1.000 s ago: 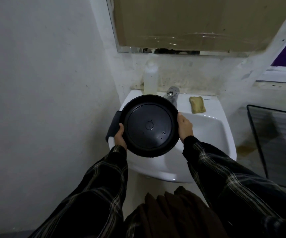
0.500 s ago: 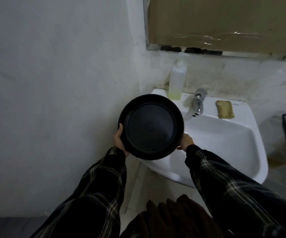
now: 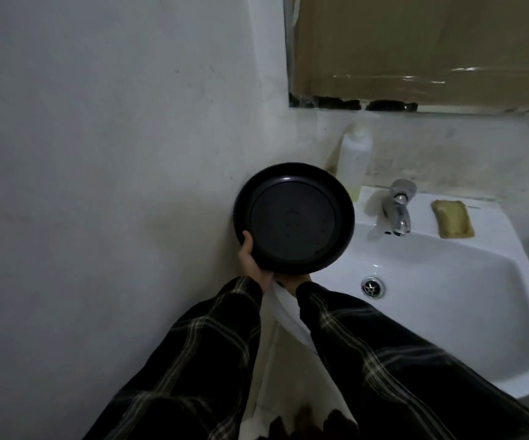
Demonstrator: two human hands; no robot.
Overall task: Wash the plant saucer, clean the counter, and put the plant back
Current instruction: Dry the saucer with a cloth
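Observation:
The black round plant saucer [image 3: 293,219] is tilted with its underside toward me, over the left corner of the white sink [image 3: 466,315]. My left hand [image 3: 252,260] grips its lower left rim. My right hand [image 3: 294,278] is almost wholly hidden beneath the saucer's lower edge; only a strip of it at the wrist shows. Whether it holds the saucer cannot be made out. The plant and the counter are out of view.
A chrome tap [image 3: 398,206] stands on the sink's back ledge, with a yellow sponge [image 3: 453,218] to its right and a pale plastic bottle [image 3: 354,160] to its left. A bare wall [image 3: 98,185] runs close on the left. Cardboard [image 3: 415,46] covers the mirror above.
The view has swung left, so the sink now lies to the right. The saucer has shifted toward the sink's left corner, and my right hand has slipped from its right rim to under its lower edge.

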